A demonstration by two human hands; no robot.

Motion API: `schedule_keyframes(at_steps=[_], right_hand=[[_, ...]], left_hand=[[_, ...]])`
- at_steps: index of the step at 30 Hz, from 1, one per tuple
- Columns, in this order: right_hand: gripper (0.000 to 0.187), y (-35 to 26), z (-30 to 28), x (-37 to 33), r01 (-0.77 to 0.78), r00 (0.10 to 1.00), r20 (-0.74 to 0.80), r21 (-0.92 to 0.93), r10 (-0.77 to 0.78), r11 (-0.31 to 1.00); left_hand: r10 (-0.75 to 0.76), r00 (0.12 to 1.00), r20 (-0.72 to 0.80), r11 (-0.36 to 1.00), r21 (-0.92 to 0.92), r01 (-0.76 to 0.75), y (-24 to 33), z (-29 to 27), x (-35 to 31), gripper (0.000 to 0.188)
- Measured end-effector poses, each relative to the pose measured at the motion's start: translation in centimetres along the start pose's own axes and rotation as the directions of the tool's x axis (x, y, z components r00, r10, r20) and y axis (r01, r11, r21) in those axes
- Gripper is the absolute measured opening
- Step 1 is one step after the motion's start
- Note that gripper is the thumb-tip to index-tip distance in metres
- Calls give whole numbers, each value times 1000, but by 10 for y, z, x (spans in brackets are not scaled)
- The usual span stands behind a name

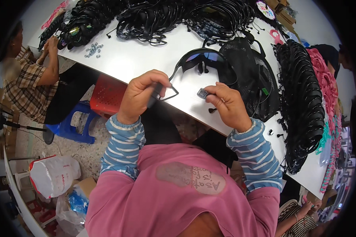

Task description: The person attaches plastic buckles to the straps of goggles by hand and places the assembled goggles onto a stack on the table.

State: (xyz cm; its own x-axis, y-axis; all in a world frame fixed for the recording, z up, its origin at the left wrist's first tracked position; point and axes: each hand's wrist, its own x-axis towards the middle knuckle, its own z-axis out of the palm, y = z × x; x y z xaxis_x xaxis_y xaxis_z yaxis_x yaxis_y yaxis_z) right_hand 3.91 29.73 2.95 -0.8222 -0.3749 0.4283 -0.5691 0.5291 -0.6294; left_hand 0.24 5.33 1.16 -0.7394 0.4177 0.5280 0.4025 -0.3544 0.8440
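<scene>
My left hand (140,94) is closed on a black strap (156,94), and a thin cord loop sticks out to its right. Between the thumb and fingers of my right hand (230,103) is a small greyish see-through plastic piece (202,93). The two hands are apart, above the table's near edge. Just beyond them lies a black visor-like piece with a shiny bluish lens (201,59); its dark band curves toward my left hand. Beside it, to the right, is a black mesh bag (247,59).
Bundles of black straps and cords (146,21) line the white table's (138,57) far side. Another long row (300,98) lies at right, near pink straps (324,75). Small clear pieces (93,50) sit at left. A person (31,79) works by a blue stool (77,122).
</scene>
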Motion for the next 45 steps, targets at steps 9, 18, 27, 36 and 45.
schedule_keyframes(at_steps=[9,18,27,36,45], right_hand=[[17,6,-18,-4,-175,966,-56,573,252,800],[16,10,-22,-4,-103,955,-152,639,256,763],[15,11,-25,-5,-57,942,-183,740,282,670],[20,15,-23,-2,43,948,-199,850,246,524],[17,20,-24,-5,43,972,-144,886,185,461]], left_hand=[[-74,996,38,963,262,62,-25,57,29,16],[-123,992,-26,970,207,126,-25,74,45,13],[-208,977,-48,978,18,209,-35,84,49,12],[-318,945,82,929,-174,327,-42,82,50,14],[-318,941,115,896,-290,338,-46,87,54,14]])
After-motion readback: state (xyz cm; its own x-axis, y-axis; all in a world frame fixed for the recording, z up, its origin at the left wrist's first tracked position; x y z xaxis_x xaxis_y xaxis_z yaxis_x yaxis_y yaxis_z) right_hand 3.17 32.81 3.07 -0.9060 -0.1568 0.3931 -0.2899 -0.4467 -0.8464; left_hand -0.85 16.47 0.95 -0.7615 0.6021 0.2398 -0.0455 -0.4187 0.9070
